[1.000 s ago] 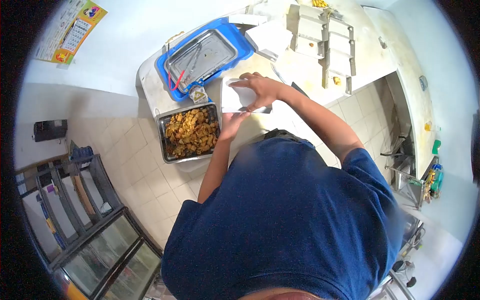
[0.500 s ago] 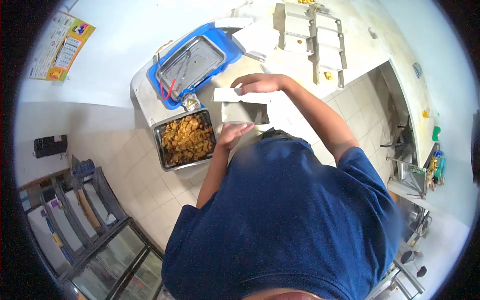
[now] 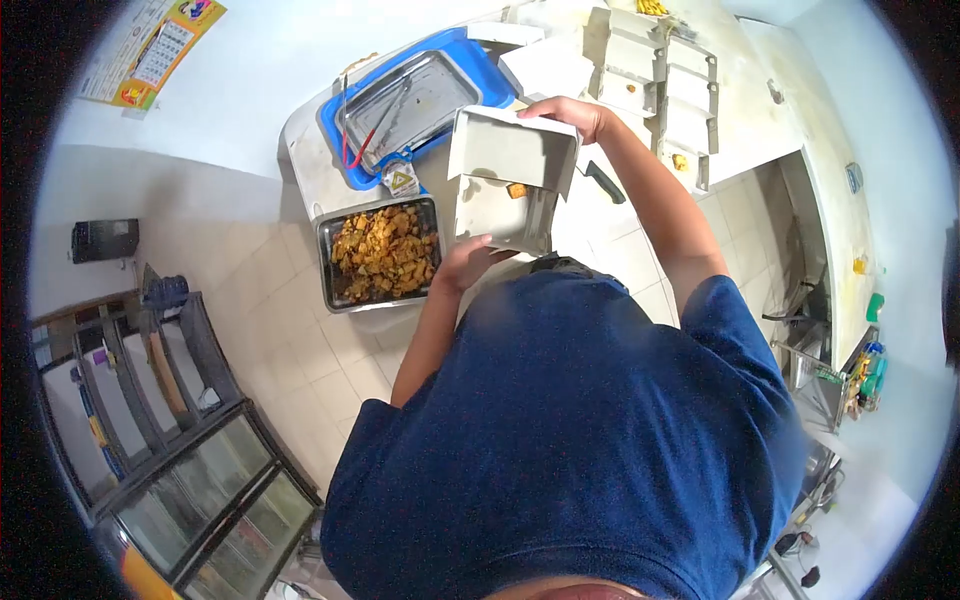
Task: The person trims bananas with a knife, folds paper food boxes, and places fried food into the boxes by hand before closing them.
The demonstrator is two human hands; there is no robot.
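Observation:
A white cardboard box (image 3: 500, 215) stands in front of me with its lid (image 3: 510, 150) raised, and a small browned food piece (image 3: 516, 190) lies inside. My left hand (image 3: 468, 263) grips the box at its near left corner, the thumb over the edge. At the far right corner of the lid, my right hand (image 3: 572, 114) is closed on the cardboard edge. Left of the box is a black-and-steel tray (image 3: 330, 290) filled with browned food chunks (image 3: 385, 255). A dark-handled knife (image 3: 604, 183) lies to the right of the box.
Behind the box sits a blue tub (image 3: 330, 125) with a metal tray (image 3: 430, 90) and red-handled tongs (image 3: 360, 150). Several open white boxes (image 3: 690, 100) are lined up at the back right, some with food pieces. A glass-fronted cabinet (image 3: 205, 490) stands at lower left.
The box's lid has swung up and back with my right hand, showing the inside and the food piece. My left hand stays at the near edge. The view has shifted slightly.

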